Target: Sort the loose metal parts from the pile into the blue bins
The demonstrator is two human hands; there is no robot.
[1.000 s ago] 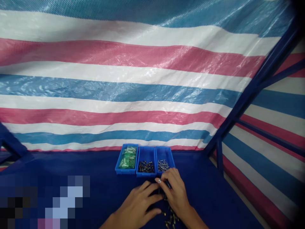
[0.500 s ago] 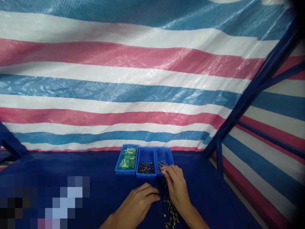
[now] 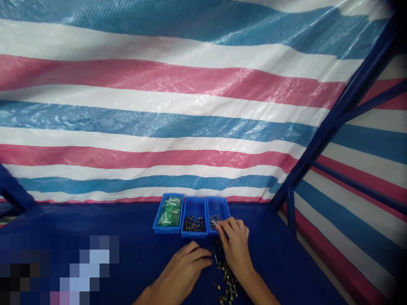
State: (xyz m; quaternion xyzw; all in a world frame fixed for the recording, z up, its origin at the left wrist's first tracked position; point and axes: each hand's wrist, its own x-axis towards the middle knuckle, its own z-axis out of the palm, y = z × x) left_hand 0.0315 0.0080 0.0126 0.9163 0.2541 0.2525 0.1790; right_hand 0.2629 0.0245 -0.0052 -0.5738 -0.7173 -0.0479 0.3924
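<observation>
My left hand (image 3: 186, 267) hovers low over the table, palm down, its fingers stretched out and a little apart, with nothing visible in them. The thumb and fingertips of my right hand (image 3: 237, 245) come together at the front edge of the right blue bin (image 3: 218, 202), which holds silver screws (image 3: 215, 221). What they pinch, if anything, is too small to make out. Between my hands lies a thin silver piece (image 3: 215, 255), like a screw. Loose brass-coloured and dark small parts (image 3: 229, 277) trail along the table beside and partly under my right hand.
Left of the screw bin, the middle blue bin (image 3: 195, 205) contains dark small metal parts (image 3: 193, 224). A third blue bin (image 3: 167, 231) has green-and-clear plastic packets (image 3: 171, 212) in it. Behind the blue table (image 3: 133, 241) hangs a striped tarp (image 3: 143, 159); a dark frame post (image 3: 305, 165) slants up at right.
A thin silver piece now shows on the table between my hands. The pale bit seen at my right fingertips is no longer visible. My left hand has hardly moved.
</observation>
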